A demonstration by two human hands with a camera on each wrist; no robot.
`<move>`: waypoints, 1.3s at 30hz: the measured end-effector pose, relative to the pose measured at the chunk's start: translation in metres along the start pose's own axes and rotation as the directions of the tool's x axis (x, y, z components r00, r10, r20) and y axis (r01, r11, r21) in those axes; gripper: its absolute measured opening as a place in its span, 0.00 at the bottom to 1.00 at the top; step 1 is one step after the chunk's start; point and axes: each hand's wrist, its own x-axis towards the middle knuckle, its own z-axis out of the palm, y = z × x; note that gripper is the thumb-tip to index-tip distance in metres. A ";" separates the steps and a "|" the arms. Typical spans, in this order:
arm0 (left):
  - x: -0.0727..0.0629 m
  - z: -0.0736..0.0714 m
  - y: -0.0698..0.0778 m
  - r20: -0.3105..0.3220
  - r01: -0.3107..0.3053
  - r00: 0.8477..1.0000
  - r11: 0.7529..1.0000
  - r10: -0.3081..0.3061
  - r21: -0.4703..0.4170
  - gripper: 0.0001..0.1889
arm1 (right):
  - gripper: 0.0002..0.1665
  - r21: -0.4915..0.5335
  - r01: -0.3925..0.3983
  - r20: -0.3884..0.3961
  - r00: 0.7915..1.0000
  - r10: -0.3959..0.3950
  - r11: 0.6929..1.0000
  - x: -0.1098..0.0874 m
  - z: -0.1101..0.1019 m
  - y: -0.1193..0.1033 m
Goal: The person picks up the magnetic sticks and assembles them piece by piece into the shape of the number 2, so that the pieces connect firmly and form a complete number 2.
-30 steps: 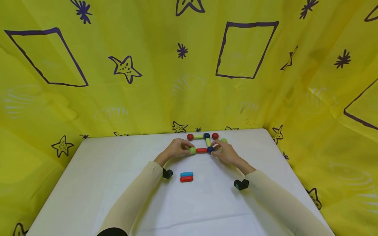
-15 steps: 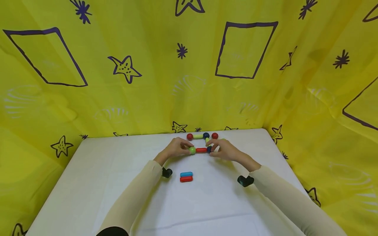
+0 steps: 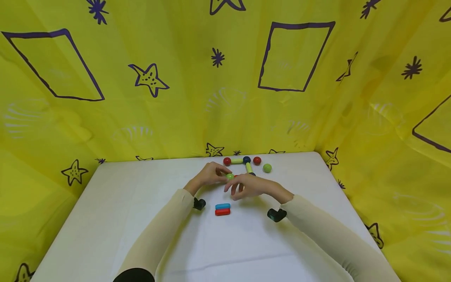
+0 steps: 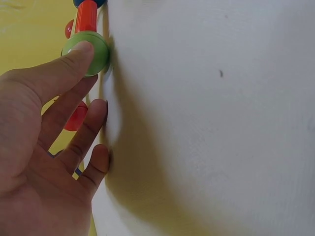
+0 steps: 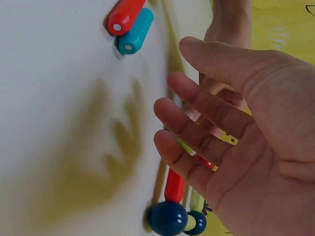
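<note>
My left hand (image 3: pixel 210 174) pinches a light green ball (image 4: pixel 97 55) between thumb and index finger, its other fingers spread behind. From that ball a red rod (image 4: pixel 87 15) runs to a dark blue ball (image 5: pixel 168 218). A pale green rod (image 3: pixel 249 167) links this to a farther dark blue ball (image 3: pixel 246 159), and another pale green rod (image 3: pixel 237 161) leads on to a red ball (image 3: pixel 227 161). Holding nothing, my right hand (image 3: pixel 251 185) hovers over the table with fingers loosely bent, hiding much of the red rod in the head view. Nearer me lie a blue rod (image 3: pixel 222 206) and a second red rod (image 3: pixel 222 212), side by side.
A loose red ball (image 3: pixel 257 161) and a loose green ball (image 3: pixel 267 168) sit right of the joined pieces, near the back of the white table (image 3: pixel 148 219). Yellow patterned cloth (image 3: pixel 183 117) hangs behind the table and along its sides.
My right hand has let go of the near dark blue ball and moved left and toward me, uncovering the loose green ball. The left hand keeps its pinch on its green ball.
</note>
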 end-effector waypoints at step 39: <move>0.001 -0.003 -0.001 -0.002 0.007 1.000 1.000 -0.007 -0.024 0.15 | 0.23 -0.107 0.020 0.116 0.993 -0.007 0.994 0.027 0.039 -0.010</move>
